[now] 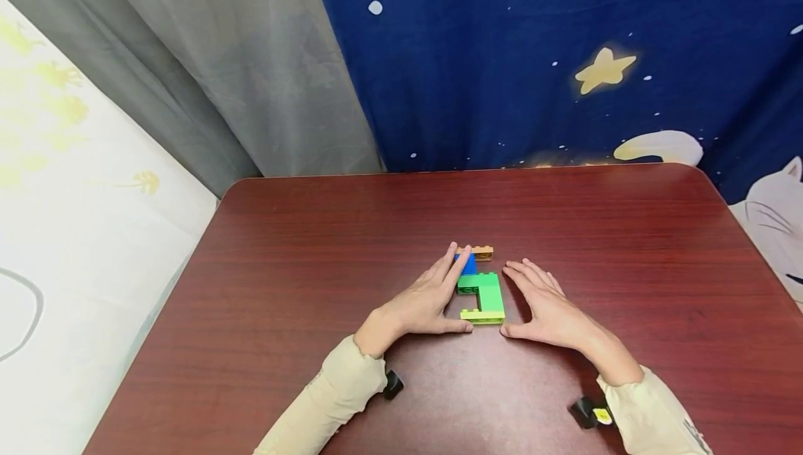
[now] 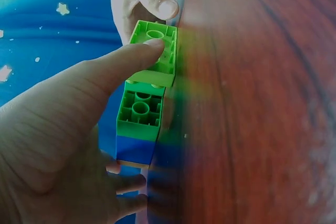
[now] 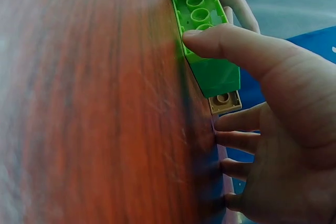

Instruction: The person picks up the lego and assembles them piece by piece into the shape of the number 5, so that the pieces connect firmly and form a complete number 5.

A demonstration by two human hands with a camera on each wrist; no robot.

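A flat figure of joined toy building bricks lies on the table. Its nearest part is a lime green brick (image 1: 482, 318), followed by green bricks (image 1: 491, 293), a blue brick (image 1: 469, 267) and a tan brick (image 1: 484, 253) at the far end. My left hand (image 1: 417, 304) lies along the left side, fingers extended, with fingertips over the blue brick's edge and the thumb at the lime brick's hollow underside (image 2: 167, 59). On the right side, my right hand (image 1: 542, 306) spreads its fingers beside the figure, its thumb by the lime brick's near right corner. Neither hand grips the bricks.
The reddish-brown wooden table (image 1: 301, 260) extends around the figure on all sides. Behind it hang a grey curtain (image 1: 263, 79) and a blue curtain (image 1: 477, 58) with stars. Black wrist devices (image 1: 585, 413) sit under both sleeves.
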